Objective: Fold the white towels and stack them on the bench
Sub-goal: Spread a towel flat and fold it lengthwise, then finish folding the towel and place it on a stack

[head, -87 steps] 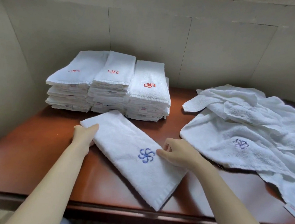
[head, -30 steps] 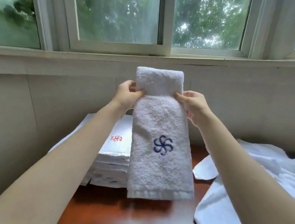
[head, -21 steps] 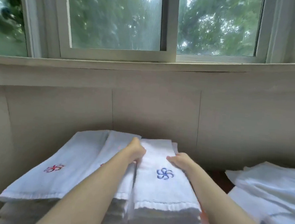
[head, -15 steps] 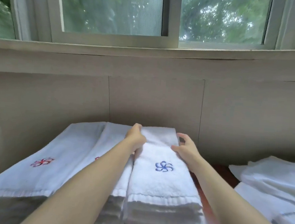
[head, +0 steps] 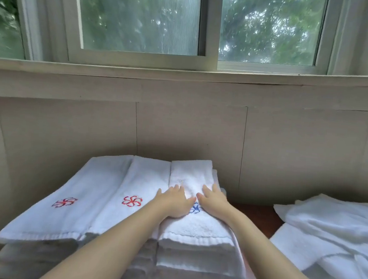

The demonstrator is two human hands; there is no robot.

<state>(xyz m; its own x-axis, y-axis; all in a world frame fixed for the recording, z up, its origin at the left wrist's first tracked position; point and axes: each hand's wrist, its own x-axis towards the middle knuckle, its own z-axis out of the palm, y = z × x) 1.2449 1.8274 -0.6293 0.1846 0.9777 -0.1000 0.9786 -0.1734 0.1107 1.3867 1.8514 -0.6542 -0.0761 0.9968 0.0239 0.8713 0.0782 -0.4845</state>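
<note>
**Head view: both hands flat on the newly stacked towel**

Three stacks of folded white towels stand side by side against the wall. The left stack (head: 47,212) and middle stack (head: 137,193) each show a red pinwheel emblem on top. The right stack carries the top folded towel (head: 194,226), whose blue emblem (head: 195,208) is partly covered by the hands.

The left hand (head: 173,202) and right hand (head: 214,200) lie palm down on that towel, fingers straight and pressed to the cloth, gripping nothing; the thumbs almost meet over the emblem. Both forearms cross the near edges of the middle and right stacks and hide part of them.

A loose heap of unfolded towels (head: 329,236) lies to the right, apart from the stacks. Between heap and right stack a narrow strip of the reddish-brown bench (head: 258,218) shows; the far edge of the stacks appears to meet the wall, though the view is soft there.

Behind runs a pale panelled wall (head: 190,129) under a sliding window (head: 209,27) with green foliage outside
</note>
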